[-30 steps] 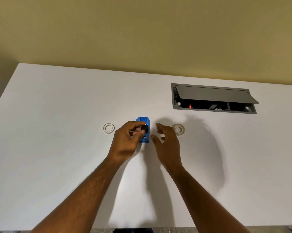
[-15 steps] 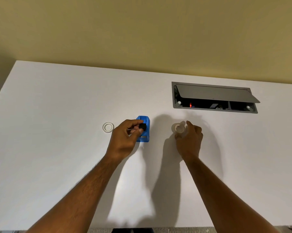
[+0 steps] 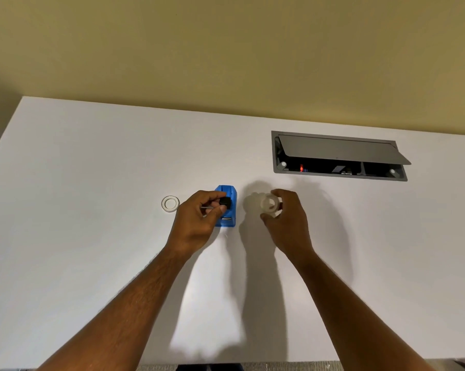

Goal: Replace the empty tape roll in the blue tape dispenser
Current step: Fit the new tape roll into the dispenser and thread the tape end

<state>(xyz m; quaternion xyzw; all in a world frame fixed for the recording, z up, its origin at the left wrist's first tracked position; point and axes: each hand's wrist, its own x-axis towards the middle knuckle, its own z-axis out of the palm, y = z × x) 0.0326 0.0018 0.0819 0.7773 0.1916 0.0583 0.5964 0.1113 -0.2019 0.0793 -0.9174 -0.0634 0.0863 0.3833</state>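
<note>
A small blue tape dispenser (image 3: pixel 228 210) stands on the white table (image 3: pixel 92 210), near its middle. My left hand (image 3: pixel 196 223) pinches a small black spindle (image 3: pixel 225 202) between thumb and fingers, just above the dispenser. My right hand (image 3: pixel 287 220) grips a whitish tape roll (image 3: pixel 269 204), lifted off the table and tilted so its hole faces me. A thin clear empty ring (image 3: pixel 170 204) lies flat on the table left of the dispenser.
A grey cable box (image 3: pixel 338 156) with its lid raised is set into the table at the back right. The yellow wall rises behind the table's far edge.
My right hand reached right to the tape roll, closed on it and lifted it toward the dispenser. My left hand stayed at the dispenser with the black spindle.
</note>
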